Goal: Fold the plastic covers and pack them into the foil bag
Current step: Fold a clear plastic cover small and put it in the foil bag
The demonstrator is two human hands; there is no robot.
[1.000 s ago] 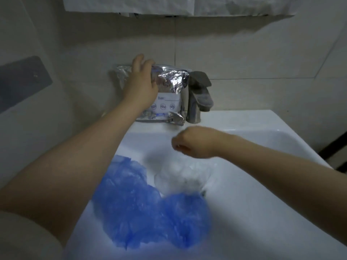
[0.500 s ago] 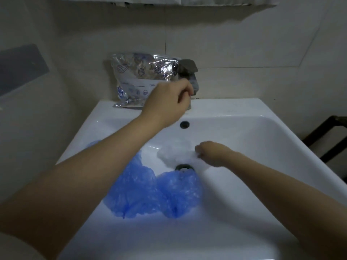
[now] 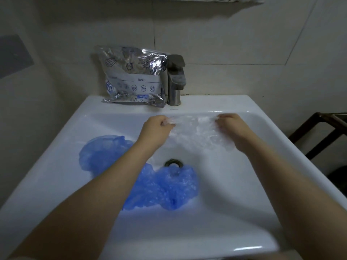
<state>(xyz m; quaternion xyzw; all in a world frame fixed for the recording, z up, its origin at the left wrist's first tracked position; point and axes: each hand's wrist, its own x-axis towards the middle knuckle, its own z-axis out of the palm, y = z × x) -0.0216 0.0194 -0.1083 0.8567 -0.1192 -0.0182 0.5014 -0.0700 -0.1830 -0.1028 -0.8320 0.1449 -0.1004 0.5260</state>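
Having left the foil bag (image 3: 134,76), the left hand (image 3: 155,128) now joins the right hand (image 3: 231,128), each pinching an edge of the clear plastic cover (image 3: 195,131) stretched between them, so folding is probably starting.

A white sink (image 3: 234,212) fills the lower frame, its dark drain ring (image 3: 173,163) near the centre. A metal faucet (image 3: 175,79) stands on the back rim, upper centre — pale wall tiles (image 3: 225,34) behind. At the right edge — a dark wooden frame (image 3: 319,132).
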